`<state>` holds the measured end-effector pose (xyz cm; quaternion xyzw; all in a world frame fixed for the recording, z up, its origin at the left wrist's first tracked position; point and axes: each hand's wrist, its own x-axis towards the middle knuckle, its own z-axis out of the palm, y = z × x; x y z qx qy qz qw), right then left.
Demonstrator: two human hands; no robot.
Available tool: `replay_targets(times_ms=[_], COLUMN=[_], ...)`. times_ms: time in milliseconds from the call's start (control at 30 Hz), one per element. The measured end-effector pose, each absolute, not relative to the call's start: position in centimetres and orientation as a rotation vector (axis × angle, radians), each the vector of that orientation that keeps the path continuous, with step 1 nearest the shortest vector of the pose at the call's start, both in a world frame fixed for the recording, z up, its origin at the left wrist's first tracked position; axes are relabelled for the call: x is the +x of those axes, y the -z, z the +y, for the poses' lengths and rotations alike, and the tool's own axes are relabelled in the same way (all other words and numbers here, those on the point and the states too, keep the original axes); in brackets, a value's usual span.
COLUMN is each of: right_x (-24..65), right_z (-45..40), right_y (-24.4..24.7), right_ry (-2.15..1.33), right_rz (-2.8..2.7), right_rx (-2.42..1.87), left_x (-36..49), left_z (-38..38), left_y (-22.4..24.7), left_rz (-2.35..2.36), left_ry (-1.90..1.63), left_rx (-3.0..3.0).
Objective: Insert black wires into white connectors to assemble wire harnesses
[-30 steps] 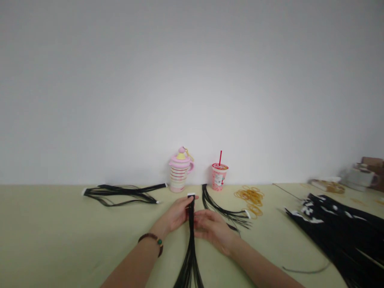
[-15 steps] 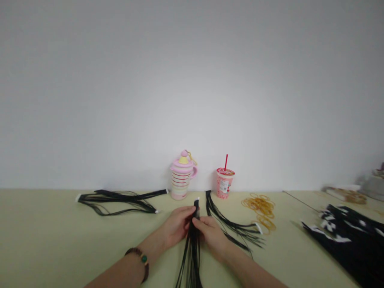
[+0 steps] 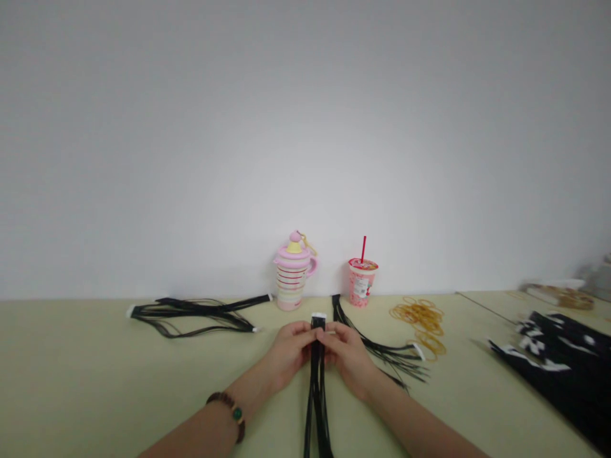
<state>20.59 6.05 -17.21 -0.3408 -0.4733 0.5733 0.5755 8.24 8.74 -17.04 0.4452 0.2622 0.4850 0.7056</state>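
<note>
A bundle of black hair-like strands (image 3: 316, 394) runs from a white tab (image 3: 318, 316) at its top end toward me, past the bottom of the view. My left hand (image 3: 289, 353) and my right hand (image 3: 346, 356) pinch it from both sides just below the tab. Another black bundle (image 3: 377, 346) with a white tab lies close beyond my right hand, not touched by it. A third black bundle (image 3: 191, 313) lies farther left on the pale green table (image 3: 71, 375).
A pink striped mug-shaped bottle (image 3: 292, 277) and a red-strawed cup (image 3: 361, 283) stand at the wall. Loose amber rubber bands (image 3: 420, 321) lie to the right. A large heap of black strands with white tabs (image 3: 548, 362) lies at the right edge.
My hands have come together on the bundle's top end, side by side below the tab. The strands hang straighter and tighter. The camera view has shifted slightly.
</note>
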Motion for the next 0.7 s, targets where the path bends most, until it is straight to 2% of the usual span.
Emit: replay_targets(times_ms=[400,700], right_x=[20.6,22.9], right_z=[6.6,6.5], right_y=[17.5,16.5], right_ry=[-1.381,-1.598], right_rz=[-1.118,-1.259], right_rx=[-0.809,-0.847], left_x=[8.1,6.7], left_z=[9.2,9.7], left_y=[17.1,16.8], left_rz=[0.594,0.619], left_ry=[-1.136,-1.070], left_rx=[0.885,0.945])
